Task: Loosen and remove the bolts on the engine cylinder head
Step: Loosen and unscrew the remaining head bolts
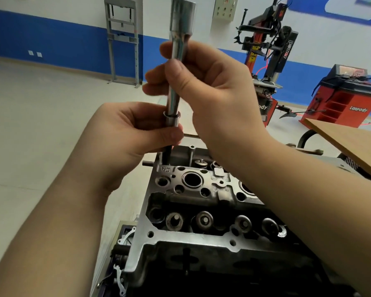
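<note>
A workshop with a pale floor (41, 116) and a white wall carrying a broad blue band (51, 37) fills the background. At upper left centre a grey metal frame (122, 39) stands against the wall, with two wall sockets (34, 53) low to its left. Left of centre, the left hand (124, 133) curls its fingers and thumb round the lower collar of a long chrome socket tool (178, 67), which stands nearly upright in the middle of the frame. A dark bolt (166, 156) hangs from the tool's lower end and enters the far left corner of the cylinder head (193, 211), which fills the lower centre with open bores and valve springs showing. The right hand (208, 82) grips the tool's shaft higher up, fingers wrapped round it; its forearm crosses the right part of the head and hides that side. At upper right stand a red and black tyre machine (270, 39) and a red cabinet (343, 97). A wooden board (351, 138) juts in from the right edge.
</note>
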The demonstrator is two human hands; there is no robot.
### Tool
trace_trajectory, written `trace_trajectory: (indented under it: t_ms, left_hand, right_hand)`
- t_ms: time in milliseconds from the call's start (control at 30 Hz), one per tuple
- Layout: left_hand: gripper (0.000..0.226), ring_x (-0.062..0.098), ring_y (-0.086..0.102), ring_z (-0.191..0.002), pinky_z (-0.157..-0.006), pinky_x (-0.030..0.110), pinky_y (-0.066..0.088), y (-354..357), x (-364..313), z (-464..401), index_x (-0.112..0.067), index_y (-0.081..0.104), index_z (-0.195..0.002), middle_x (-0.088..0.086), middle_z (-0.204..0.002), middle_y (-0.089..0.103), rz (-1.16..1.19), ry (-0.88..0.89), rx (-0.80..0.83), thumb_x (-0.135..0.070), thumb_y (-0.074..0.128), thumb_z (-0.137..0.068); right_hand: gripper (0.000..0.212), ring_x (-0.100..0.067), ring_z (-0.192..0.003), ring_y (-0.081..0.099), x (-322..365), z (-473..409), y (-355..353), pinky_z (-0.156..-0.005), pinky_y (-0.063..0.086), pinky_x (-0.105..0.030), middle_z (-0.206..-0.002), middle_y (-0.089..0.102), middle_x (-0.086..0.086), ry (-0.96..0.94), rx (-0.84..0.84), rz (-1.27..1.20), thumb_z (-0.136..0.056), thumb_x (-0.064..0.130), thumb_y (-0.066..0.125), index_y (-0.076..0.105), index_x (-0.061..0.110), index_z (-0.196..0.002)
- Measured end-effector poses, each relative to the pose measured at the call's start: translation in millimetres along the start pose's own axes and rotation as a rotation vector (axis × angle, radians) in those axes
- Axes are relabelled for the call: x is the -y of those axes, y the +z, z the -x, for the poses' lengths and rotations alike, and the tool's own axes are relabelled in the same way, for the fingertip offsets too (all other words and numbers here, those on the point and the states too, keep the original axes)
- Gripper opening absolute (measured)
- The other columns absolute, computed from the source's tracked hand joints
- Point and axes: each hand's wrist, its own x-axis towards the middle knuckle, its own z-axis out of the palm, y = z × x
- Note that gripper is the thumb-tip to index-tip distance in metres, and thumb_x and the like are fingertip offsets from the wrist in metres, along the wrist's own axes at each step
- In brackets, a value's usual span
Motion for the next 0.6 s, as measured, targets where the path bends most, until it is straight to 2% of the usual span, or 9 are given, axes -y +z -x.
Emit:
trace_trajectory:
  t_ms: [67, 133, 233, 333, 433, 500, 600]
  left_hand:
    - [0.043, 0.029, 0.082, -0.087, -0.08, 0.039, 0.065, 4.5, 1.0, -1.0, -0.017, 0.085, -0.101, 0.007, -0.095, 0.083, -0.023, 0.016, -0.051, -0.024, 0.095, -0.06]
    - [0.044, 0.026, 0.082, -0.088, -0.084, 0.042, 0.065, 8.1, 1.0, -1.1, -0.02, 0.085, -0.101, 0.005, -0.095, 0.083, -0.07, 0.034, -0.084, -0.026, 0.097, -0.059]
    - [0.039, 0.026, 0.081, -0.091, -0.089, 0.045, 0.063, 6.1, 2.5, -2.5, -0.023, 0.085, -0.101, 0.004, -0.096, 0.083, -0.102, 0.046, -0.081, -0.024, 0.098, -0.064]
    - [0.036, 0.032, 0.078, -0.105, -0.095, 0.047, 0.062, -6.6, 2.7, -4.6, -0.017, 0.08, -0.118, 0.011, -0.112, 0.081, -0.031, 0.006, 0.085, -0.029, 0.084, -0.084]
    - [0.042, 0.037, 0.072, -0.119, -0.103, 0.046, 0.058, -15.9, 2.7, -3.8, -0.012, 0.073, -0.131, 0.017, -0.126, 0.075, 0.075, -0.051, 0.255, -0.032, 0.07, -0.094]
    - [0.036, 0.038, 0.073, -0.117, -0.102, 0.046, 0.059, -14.8, 5.1, -1.8, -0.012, 0.074, -0.129, 0.017, -0.124, 0.076, 0.068, -0.037, 0.27, -0.026, 0.067, -0.096]
    - [0.028, 0.036, 0.079, -0.098, -0.089, 0.044, 0.064, -6.9, 5.9, 0.7, -0.018, 0.082, -0.11, 0.014, -0.106, 0.08, 0.067, 0.005, 0.154, -0.025, 0.079, -0.083]
  right_hand:
    - [0.014, -0.021, -0.088, 0.07, -2.2, -0.4, 2.2, -0.089, 0.06, -0.045, -0.096, 0.072, -0.016, 0.013, -0.036, 0.079, -0.099, 0.015, 0.066, 0.065, 0.008, -0.112]
    - [0.025, -0.015, -0.083, 0.065, -6.4, 0.4, 4.2, -0.082, 0.059, -0.04, -0.09, 0.067, -0.005, 0.035, -0.109, 0.211, -0.094, 0.026, 0.077, 0.064, 0.012, -0.107]
    - [0.024, -0.015, -0.071, 0.065, -10.1, 1.1, -0.2, -0.069, 0.058, -0.035, -0.078, 0.067, -0.001, 0.017, -0.165, 0.271, -0.087, 0.022, 0.087, 0.064, 0.014, -0.089]
    - [0.015, -0.02, -0.069, 0.07, -9.1, -0.3, -5.9, -0.067, 0.058, -0.033, -0.076, 0.071, -0.005, -0.038, -0.105, 0.247, -0.089, 0.015, 0.084, 0.069, 0.011, -0.087]
    - [0.008, -0.027, -0.077, 0.076, -8.9, -0.7, -7.3, -0.073, 0.063, -0.039, -0.083, 0.076, -0.013, -0.038, -0.032, 0.176, -0.093, 0.011, 0.078, 0.072, 0.006, -0.095]
    - [0.006, -0.03, -0.079, 0.077, -9.1, -0.3, -7.5, -0.074, 0.063, -0.04, -0.087, 0.077, -0.016, 0.03, 0.005, 0.033, -0.095, 0.007, 0.074, 0.072, 0.003, -0.099]
    - [0.01, -0.038, -0.088, 0.077, -11.1, -2.1, -11.0, -0.086, 0.063, -0.048, -0.096, 0.076, -0.023, 0.119, 0.073, -0.134, -0.1, 0.004, 0.067, 0.072, -0.002, -0.106]
